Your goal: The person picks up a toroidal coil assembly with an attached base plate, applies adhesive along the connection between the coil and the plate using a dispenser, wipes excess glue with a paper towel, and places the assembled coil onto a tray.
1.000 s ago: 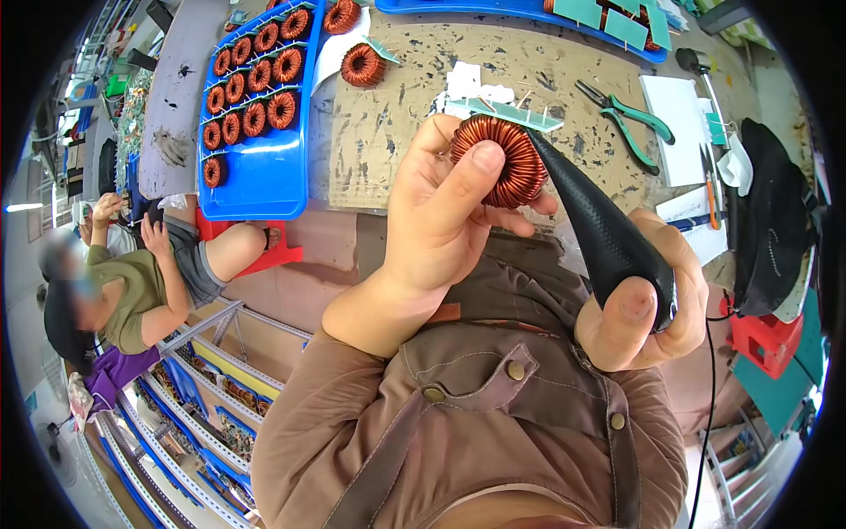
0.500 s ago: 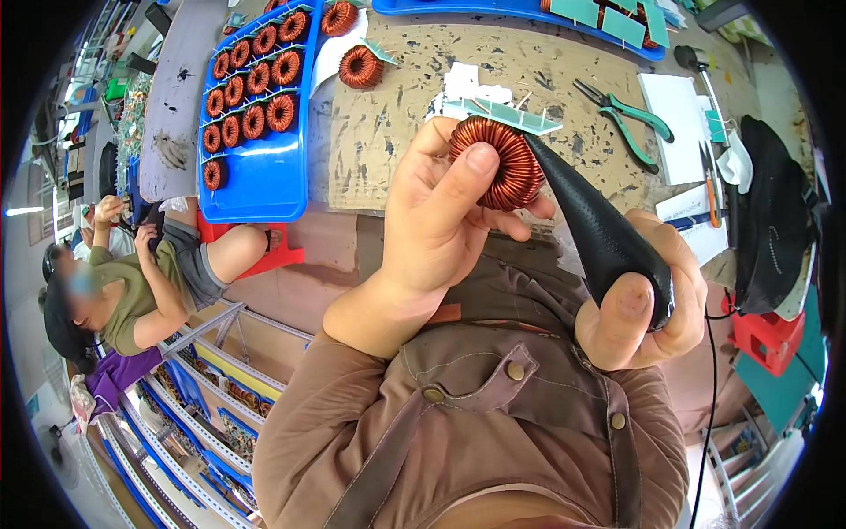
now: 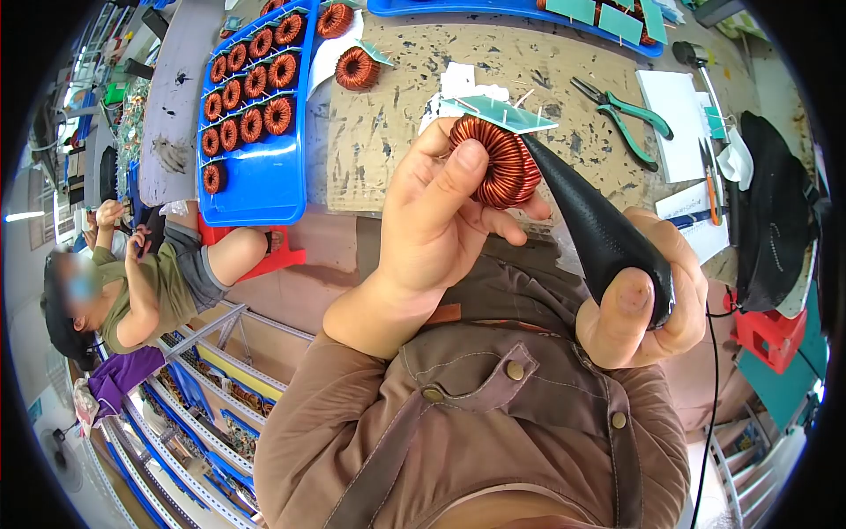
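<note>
My left hand [image 3: 432, 203] grips a toroidal coil [image 3: 507, 167] wound with copper wire, thumb on its near face and fingers behind. A green plate [image 3: 498, 112] with several thin pins or wire ends sits along the coil's top edge. My right hand [image 3: 643, 295] is wrapped around the wide end of a black, textured cone [image 3: 595, 220]. The cone's narrow tip meets the edge where plate and coil join; whether it touches, I cannot tell. What is inside the cone is hidden.
A blue tray [image 3: 256, 181] holds several coils at left. One coil [image 3: 357, 69] with a green plate stands on the cardboard [image 3: 414, 53]. Green-handled pliers [image 3: 630, 128] lie to the right. Another blue tray [image 3: 493, 11] is at the back. A seated person [image 3: 141, 291] is at far left.
The coil and plate in my left hand have tilted and shifted slightly left. The black cone stays almost where it was. The seated person's arms have moved a little.
</note>
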A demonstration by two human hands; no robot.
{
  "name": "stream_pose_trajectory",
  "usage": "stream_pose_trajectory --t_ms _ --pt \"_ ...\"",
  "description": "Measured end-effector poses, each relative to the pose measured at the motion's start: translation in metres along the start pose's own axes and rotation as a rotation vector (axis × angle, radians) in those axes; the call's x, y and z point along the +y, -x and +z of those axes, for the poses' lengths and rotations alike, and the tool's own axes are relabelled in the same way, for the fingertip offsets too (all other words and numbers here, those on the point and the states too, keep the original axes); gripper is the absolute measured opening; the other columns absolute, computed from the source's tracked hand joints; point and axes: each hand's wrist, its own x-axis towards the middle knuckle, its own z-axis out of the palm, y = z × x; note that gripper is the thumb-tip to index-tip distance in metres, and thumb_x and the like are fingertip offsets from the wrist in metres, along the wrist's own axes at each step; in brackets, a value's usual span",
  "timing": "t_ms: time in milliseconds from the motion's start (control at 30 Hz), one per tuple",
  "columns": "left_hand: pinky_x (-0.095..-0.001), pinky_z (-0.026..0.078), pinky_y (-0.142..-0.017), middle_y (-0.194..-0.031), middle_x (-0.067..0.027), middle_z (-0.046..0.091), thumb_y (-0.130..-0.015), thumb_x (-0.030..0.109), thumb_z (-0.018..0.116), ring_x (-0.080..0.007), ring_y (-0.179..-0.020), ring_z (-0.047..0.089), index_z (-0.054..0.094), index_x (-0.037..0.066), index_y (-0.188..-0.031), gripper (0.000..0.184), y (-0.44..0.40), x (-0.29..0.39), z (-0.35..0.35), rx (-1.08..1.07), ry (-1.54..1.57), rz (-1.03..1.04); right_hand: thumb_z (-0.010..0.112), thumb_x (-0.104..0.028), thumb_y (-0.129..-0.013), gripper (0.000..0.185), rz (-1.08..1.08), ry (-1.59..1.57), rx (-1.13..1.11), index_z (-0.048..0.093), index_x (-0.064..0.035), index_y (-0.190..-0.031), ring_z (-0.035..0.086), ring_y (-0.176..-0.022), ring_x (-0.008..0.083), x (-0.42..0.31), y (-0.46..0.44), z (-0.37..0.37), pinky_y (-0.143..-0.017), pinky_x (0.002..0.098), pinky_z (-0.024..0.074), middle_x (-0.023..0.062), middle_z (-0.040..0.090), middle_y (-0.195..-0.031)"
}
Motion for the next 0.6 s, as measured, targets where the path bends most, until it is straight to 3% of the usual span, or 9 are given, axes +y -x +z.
stream_pose_trajectory --t_ms 167,600 --pt "-0.0259 0.053 -0.049 -0.087 -0.0142 0.057 -0.088 0.021 0.042 -0.0239 -0.07 0.061 0.042 -0.002 -0.103 0.028 0.001 -0.001 -0.001 0.014 0.022 -0.013 0.061 -0.003 -0.067 0.026 0.05 0.039 -0.13 0.036 0.0025 -0.064 0.043 -0.04 0.0173 -0.003 -0.003 -0.008 -0.035 0.0265 0.0358 0.0157 0.049 -0.06" --pt "-0.0256 0.052 -0.048 -0.089 -0.0139 0.056 -0.089 0.025 0.038 -0.0223 -0.07 0.061 0.042 -0.002 -0.106 0.031 0.0 -0.002 -0.005 -0.019 0.095 -0.089 0.061 -0.003 -0.066 0.024 0.082 0.121 -0.126 0.038 0.0022 -0.063 0.044 -0.041 0.0169 -0.003 -0.001 -0.01 -0.038 0.0253 0.0376 0.0159 0.051 -0.06"
